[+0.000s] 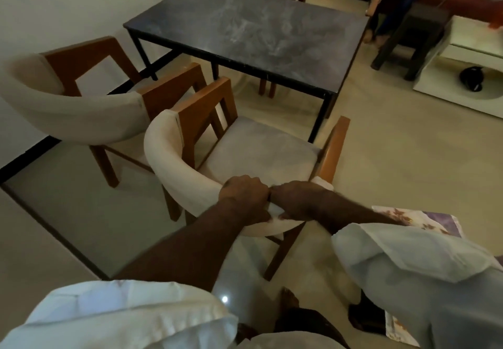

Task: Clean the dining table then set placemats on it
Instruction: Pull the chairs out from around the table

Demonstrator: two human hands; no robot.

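Left grip (pixel 243 193) and right grip (pixel 296 198) are both clamped knuckle-to-knuckle on the chair (pixel 174 158) back, with the chair between them and the dark bench (pixel 245 30) dead ahead, bench long axis crosswise, right grip nearer its corner.

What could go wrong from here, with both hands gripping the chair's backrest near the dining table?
1. The left hand and right hand grip the chair by its padded backrest; its wooden arm sits close to the second chair, so swinging it may knock them together.
2. A bare foot stands just behind the rear leg; pulling back could strike toes.
3. A floral sheet seems tucked by the right arm and might slip.
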